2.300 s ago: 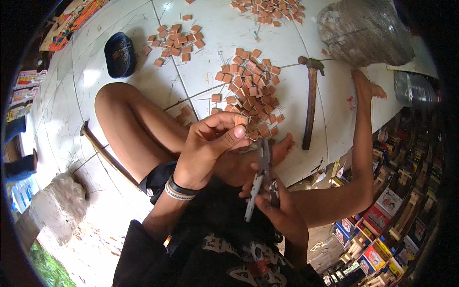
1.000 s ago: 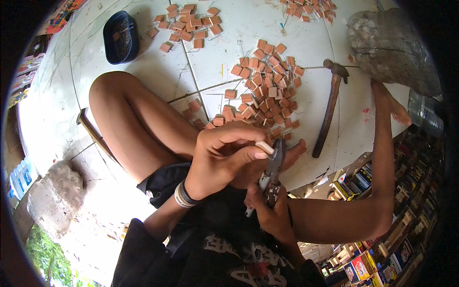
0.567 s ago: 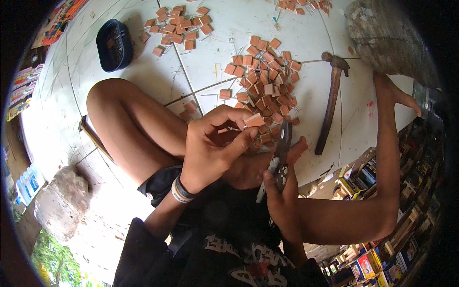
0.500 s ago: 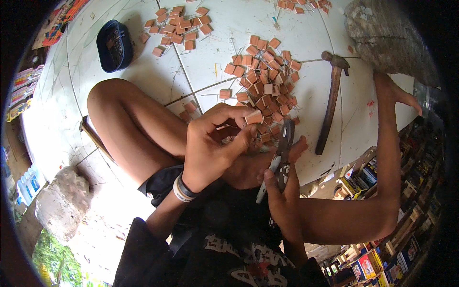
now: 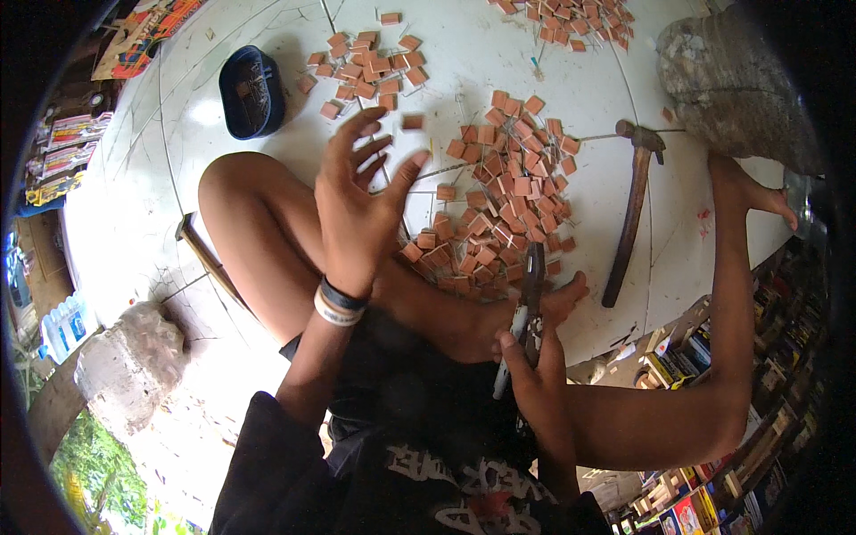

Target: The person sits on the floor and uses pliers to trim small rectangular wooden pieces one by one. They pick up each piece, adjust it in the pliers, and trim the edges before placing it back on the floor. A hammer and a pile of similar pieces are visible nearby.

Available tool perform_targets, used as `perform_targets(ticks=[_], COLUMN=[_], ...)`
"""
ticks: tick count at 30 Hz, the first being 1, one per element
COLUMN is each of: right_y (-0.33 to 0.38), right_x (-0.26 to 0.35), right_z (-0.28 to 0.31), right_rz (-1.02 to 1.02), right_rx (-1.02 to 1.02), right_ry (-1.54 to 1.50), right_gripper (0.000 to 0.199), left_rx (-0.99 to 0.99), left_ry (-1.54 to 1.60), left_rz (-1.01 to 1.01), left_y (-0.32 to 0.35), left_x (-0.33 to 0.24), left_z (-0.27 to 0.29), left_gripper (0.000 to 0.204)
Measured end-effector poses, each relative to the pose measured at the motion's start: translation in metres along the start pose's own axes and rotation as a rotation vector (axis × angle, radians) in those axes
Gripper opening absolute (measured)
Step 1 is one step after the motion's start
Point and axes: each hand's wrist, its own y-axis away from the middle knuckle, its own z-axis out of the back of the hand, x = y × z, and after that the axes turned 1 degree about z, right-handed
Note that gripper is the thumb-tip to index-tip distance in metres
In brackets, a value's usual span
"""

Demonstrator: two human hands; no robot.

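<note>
I sit on a white tiled floor point(image 5: 571, 53) with my legs folded. My left hand point(image 5: 357, 209) is raised over my knee with its fingers spread and nothing in it. Just past its fingertips one small orange-brown square tile point(image 5: 412, 121) lies apart from the rest. My right hand point(image 5: 533, 370) is low by my foot, shut on a pair of pliers point(image 5: 528, 308) whose jaws point at the pile of small orange square tiles point(image 5: 499, 205) in front of me.
A hammer with a wooden handle point(image 5: 631, 214) lies right of the pile. A second group of tiles point(image 5: 366, 71) and a dark blue dish point(image 5: 251, 92) sit at far left, more tiles point(image 5: 571, 18) at the top, a grey sack point(image 5: 736, 85) top right, and books point(image 5: 704, 499) lower right.
My left hand was closed on a small tile next to the pliers; it has now opened and swung up and away to the left. The right hand keeps hold of the pliers.
</note>
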Motion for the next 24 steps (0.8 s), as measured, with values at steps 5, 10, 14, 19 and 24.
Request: perform_targets(ticks=[5, 10, 14, 19, 24], right_y=[-0.001, -0.004, -0.002, 0.0, -0.001], right_x=[0.005, 0.01, 0.015, 0.018, 0.016], right_z=[-0.001, -0.004, -0.004, -0.004, -0.005], right_rz=[0.014, 0.061, 0.14, 0.136, 0.234], right_rx=[0.028, 0.062, 0.067, 0.041, 0.035], right_ry=[-0.032, -0.023, 0.03, 0.034, 0.125], right_gripper=[0.047, 0.047, 0.048, 0.047, 0.048], left_rx=[0.038, 0.177, 0.223, 0.297, 0.424], left_ry=[-0.278, -0.459, -0.555, -0.358, -0.136], left_rz=[-0.037, -0.201, -0.244, -0.122, 0.035], left_y=[-0.027, -0.026, -0.024, -0.018, 0.016], left_x=[0.024, 0.045, 0.046, 0.021, -0.014], left_z=[0.011, -0.031, -0.048, -0.025, -0.012], left_gripper=[0.027, 0.026, 0.019, 0.012, 0.018])
